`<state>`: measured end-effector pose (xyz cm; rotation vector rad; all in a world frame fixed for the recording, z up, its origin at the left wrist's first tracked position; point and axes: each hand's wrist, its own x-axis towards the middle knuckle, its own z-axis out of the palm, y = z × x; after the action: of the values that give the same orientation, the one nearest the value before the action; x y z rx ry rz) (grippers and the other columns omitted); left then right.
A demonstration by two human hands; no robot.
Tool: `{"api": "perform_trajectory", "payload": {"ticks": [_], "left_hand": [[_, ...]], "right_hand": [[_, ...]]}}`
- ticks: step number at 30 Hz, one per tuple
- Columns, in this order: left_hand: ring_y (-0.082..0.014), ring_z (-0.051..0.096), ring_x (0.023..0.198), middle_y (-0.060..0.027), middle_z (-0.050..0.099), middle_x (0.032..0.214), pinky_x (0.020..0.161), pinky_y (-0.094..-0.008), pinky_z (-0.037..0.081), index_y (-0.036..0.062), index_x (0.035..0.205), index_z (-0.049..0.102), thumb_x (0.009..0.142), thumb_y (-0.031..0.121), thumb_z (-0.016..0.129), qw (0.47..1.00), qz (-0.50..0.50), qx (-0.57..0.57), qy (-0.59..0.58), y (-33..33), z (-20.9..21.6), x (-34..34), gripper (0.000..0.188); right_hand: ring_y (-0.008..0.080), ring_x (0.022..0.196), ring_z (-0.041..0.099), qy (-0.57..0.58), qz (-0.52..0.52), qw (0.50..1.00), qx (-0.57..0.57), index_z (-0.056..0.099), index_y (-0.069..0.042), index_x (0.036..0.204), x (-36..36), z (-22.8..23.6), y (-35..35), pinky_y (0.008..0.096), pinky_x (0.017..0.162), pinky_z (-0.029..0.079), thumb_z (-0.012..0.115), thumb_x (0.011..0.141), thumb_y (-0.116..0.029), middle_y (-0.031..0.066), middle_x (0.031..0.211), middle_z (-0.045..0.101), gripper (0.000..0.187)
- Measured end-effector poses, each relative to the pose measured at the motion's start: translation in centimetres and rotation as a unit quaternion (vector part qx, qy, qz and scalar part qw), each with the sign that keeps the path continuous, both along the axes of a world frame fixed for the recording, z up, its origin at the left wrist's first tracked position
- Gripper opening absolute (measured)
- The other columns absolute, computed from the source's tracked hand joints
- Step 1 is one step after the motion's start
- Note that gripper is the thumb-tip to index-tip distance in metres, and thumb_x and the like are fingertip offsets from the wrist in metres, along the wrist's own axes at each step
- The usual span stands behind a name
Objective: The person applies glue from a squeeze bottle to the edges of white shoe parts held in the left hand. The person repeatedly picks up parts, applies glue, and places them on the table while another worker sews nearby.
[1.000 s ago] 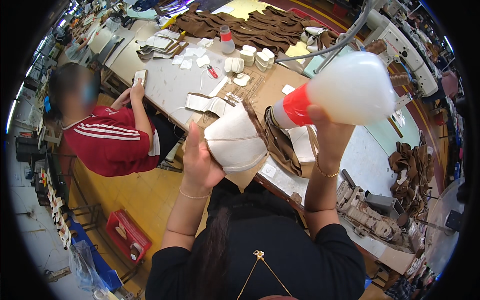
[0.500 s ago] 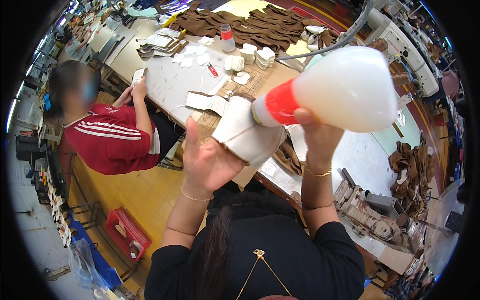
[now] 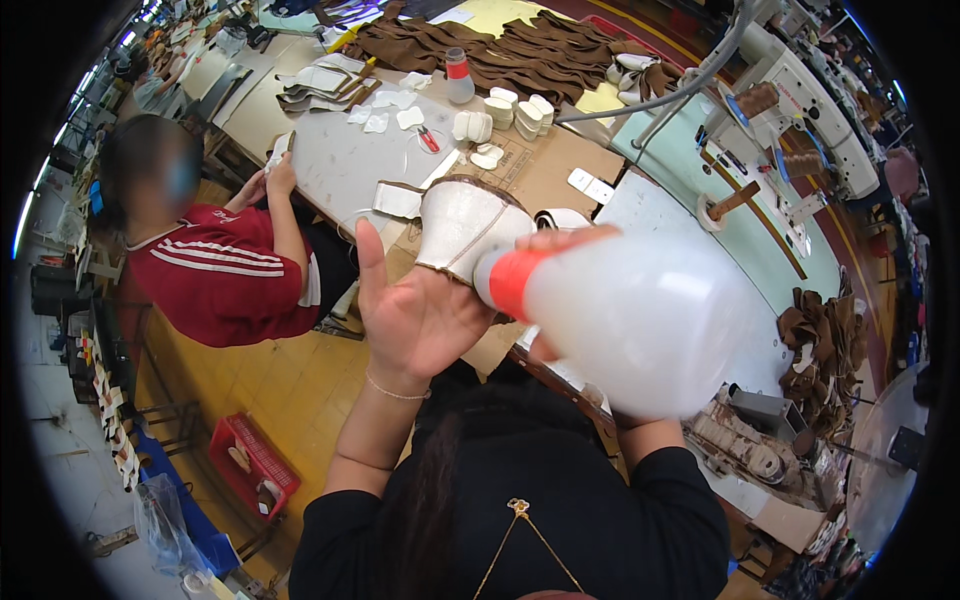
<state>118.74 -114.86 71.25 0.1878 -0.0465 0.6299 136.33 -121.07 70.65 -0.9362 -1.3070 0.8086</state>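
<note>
My left hand (image 3: 415, 310) is raised in front of me, palm toward the camera, with a curved white shoe piece with brown edging (image 3: 465, 228) resting against its fingers. My right hand (image 3: 560, 245) grips a large translucent white squeeze bottle (image 3: 640, 320) with a red collar, tipped on its side. The bottle's red end (image 3: 510, 282) meets the lower edge of the white piece. Most of my right hand is hidden behind the bottle.
A person in a red top (image 3: 215, 275) sits at the left of the long worktable (image 3: 350, 160), handling a white piece. Brown leather pieces (image 3: 520, 50), white cut parts and a small bottle (image 3: 458, 76) lie on it. Sewing machines (image 3: 790, 90) stand right. A red crate (image 3: 250, 465) sits on the floor.
The bottle has swung down and left, its red tip now against the white shoe piece. My left hand has turned the piece more upright and closer to me.
</note>
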Motion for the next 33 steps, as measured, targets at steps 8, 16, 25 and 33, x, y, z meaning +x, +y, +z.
{"api": "perform_trajectory", "payload": {"ticks": [8,16,25,33], "left_hand": [[-0.0257,0.029,0.126,-0.0150,0.031,0.137,0.106,-0.0378,0.018,0.0002,0.135,0.024,0.069,0.081,0.026,1.000,-0.021,-0.018,0.010,-0.2,-0.1,0.6,0.104],[-0.0254,0.031,0.126,-0.0143,0.030,0.139,0.104,-0.0406,0.023,0.0028,0.136,0.024,0.070,0.081,0.026,0.996,0.050,-0.011,0.077,-0.1,0.1,0.5,0.102],[-0.0303,0.024,0.130,-0.0155,0.026,0.140,0.105,-0.0459,0.019,0.0024,0.137,0.021,0.073,0.078,0.028,0.989,0.090,0.013,0.118,-0.3,-1.6,0.5,0.100],[-0.0315,0.026,0.129,-0.0157,0.024,0.141,0.105,-0.0480,0.019,0.0012,0.137,0.020,0.072,0.078,0.030,0.989,0.069,0.040,0.121,-0.5,-2.6,-0.4,0.102]], "right_hand": [[0.0203,0.100,0.055,-0.036,0.038,0.996,-0.071,0.054,-0.004,0.103,0.5,1.1,-0.1,0.0334,0.089,0.043,0.084,0.054,-0.020,0.0079,0.103,0.057,0.060],[0.0213,0.094,0.058,-0.207,-0.057,0.976,0.037,0.053,-0.005,0.105,1.2,2.5,-1.1,0.0319,0.084,0.045,0.083,0.056,-0.022,0.0075,0.101,0.059,0.060],[0.0218,0.102,0.054,0.114,-0.020,0.989,0.094,0.049,-0.004,0.106,1.4,-1.9,0.7,0.0384,0.087,0.046,0.085,0.053,-0.027,0.0114,0.104,0.057,0.068],[0.0246,0.099,0.054,-0.192,-0.149,0.965,0.101,0.041,-0.003,0.120,4.1,-3.0,0.9,0.0399,0.086,0.045,0.076,0.068,-0.035,0.0124,0.107,0.055,0.070]]}}
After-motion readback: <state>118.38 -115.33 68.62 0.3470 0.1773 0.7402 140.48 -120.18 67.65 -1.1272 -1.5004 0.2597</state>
